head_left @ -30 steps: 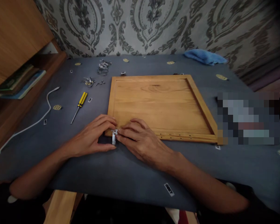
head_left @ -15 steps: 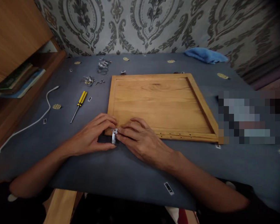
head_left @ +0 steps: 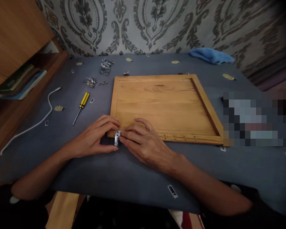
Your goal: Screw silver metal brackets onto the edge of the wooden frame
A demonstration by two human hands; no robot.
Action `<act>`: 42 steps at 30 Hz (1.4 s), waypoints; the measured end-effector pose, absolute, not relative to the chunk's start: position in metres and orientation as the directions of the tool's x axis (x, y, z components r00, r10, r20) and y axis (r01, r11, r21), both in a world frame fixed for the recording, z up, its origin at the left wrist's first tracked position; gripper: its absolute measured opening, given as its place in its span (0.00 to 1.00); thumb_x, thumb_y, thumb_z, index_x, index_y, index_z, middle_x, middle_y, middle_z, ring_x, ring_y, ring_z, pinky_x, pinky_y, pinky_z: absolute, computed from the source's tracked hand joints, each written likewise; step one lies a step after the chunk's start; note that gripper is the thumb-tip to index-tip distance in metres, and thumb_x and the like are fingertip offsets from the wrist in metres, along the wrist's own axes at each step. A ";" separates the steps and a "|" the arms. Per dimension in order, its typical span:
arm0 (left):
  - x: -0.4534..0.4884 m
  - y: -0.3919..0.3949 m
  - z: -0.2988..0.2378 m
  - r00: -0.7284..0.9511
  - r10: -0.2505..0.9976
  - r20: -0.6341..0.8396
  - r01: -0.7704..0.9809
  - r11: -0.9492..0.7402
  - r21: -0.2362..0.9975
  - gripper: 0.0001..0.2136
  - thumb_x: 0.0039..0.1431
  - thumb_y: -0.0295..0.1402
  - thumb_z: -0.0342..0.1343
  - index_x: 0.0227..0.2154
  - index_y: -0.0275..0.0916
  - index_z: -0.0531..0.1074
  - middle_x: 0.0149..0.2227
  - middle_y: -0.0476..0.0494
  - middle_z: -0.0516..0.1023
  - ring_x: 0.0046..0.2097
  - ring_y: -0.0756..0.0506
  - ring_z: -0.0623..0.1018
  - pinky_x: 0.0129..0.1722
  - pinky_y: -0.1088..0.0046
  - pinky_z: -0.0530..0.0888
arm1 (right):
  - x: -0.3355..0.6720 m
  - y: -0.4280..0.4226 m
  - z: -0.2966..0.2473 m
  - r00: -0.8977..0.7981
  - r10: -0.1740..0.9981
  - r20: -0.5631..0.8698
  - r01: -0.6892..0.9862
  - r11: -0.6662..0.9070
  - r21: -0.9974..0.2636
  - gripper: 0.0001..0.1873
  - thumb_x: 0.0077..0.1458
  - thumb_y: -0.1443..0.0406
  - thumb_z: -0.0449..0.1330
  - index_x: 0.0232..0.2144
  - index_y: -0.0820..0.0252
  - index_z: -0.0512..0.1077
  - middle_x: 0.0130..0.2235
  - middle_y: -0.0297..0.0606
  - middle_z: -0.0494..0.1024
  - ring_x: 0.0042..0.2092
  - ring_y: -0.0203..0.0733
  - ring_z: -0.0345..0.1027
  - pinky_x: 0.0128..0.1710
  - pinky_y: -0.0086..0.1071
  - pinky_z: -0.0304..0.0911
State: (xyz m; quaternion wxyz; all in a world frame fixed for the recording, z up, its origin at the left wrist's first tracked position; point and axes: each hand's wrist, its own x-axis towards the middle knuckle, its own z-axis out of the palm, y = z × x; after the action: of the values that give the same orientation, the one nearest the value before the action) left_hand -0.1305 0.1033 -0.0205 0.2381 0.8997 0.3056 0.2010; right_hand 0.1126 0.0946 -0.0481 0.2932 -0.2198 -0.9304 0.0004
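- A table under a dark grey cloth (head_left: 138, 171) stood against a patterned wall.
- A wooden panel (head_left: 164, 101) lay flat just beyond the fingertips, its near left corner between the two hands.
- A small metal bracket (head_left: 116, 138) stood at that corner, touching the panel's edge.
- The left hand (head_left: 95, 138) closed on the bracket from its own side, with the fingers (head_left: 111, 122) curled over the top and the thumb lying below.
- The right hand (head_left: 145, 143) pressed its fingertips (head_left: 127, 134) together against the bracket's other side, with the outer fingers resting on the panel's rim.
- Step in hand, as judged: seating the bracket against the corner.
- A further move would call for a steady two-sided pinch that kept the bracket flush to the edge.
- A screwdriver (head_left: 81, 106) lay well apart, left of and beyond the left fingers.
- Loose hardware (head_left: 105, 67) lay farther off still.
- Against the frame half a second earlier, the right index finger had lifted slightly and the fingers had spread.
- The bracket, the panel and the left hand had kept their places.
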 end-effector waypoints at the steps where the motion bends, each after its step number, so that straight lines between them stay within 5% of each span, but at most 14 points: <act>1: -0.131 0.103 -0.021 0.734 0.645 0.214 0.454 -0.700 0.552 0.17 0.64 0.41 0.62 0.50 0.39 0.67 0.54 0.36 0.73 0.60 0.38 0.71 0.58 0.55 0.73 | 0.112 0.095 -0.048 -0.733 0.408 0.545 0.407 0.904 -0.129 0.12 0.70 0.68 0.53 0.44 0.61 0.77 0.41 0.37 0.84 0.46 0.44 0.72 0.62 0.51 0.56; 23: -0.131 0.104 -0.021 0.731 0.647 0.218 0.448 -0.696 0.562 0.16 0.64 0.41 0.62 0.49 0.39 0.68 0.54 0.36 0.73 0.59 0.39 0.71 0.58 0.55 0.73 | 0.114 0.095 -0.044 -0.768 0.417 0.487 0.384 0.907 -0.170 0.10 0.66 0.70 0.59 0.47 0.61 0.78 0.43 0.38 0.83 0.49 0.45 0.70 0.63 0.51 0.55; 42: -0.130 0.104 -0.022 0.724 0.652 0.223 0.450 -0.692 0.564 0.17 0.64 0.42 0.63 0.49 0.39 0.68 0.54 0.36 0.73 0.60 0.39 0.71 0.58 0.56 0.73 | 0.114 0.095 -0.043 -0.774 0.422 0.471 0.403 0.903 -0.147 0.10 0.69 0.68 0.55 0.47 0.59 0.77 0.42 0.35 0.84 0.49 0.44 0.70 0.63 0.50 0.53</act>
State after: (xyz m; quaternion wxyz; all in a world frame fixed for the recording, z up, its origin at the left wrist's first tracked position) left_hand -0.1301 0.1037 -0.0215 0.2433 0.8961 0.3076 0.2078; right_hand 0.1137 0.0949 -0.0427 0.2545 -0.2191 -0.9417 0.0188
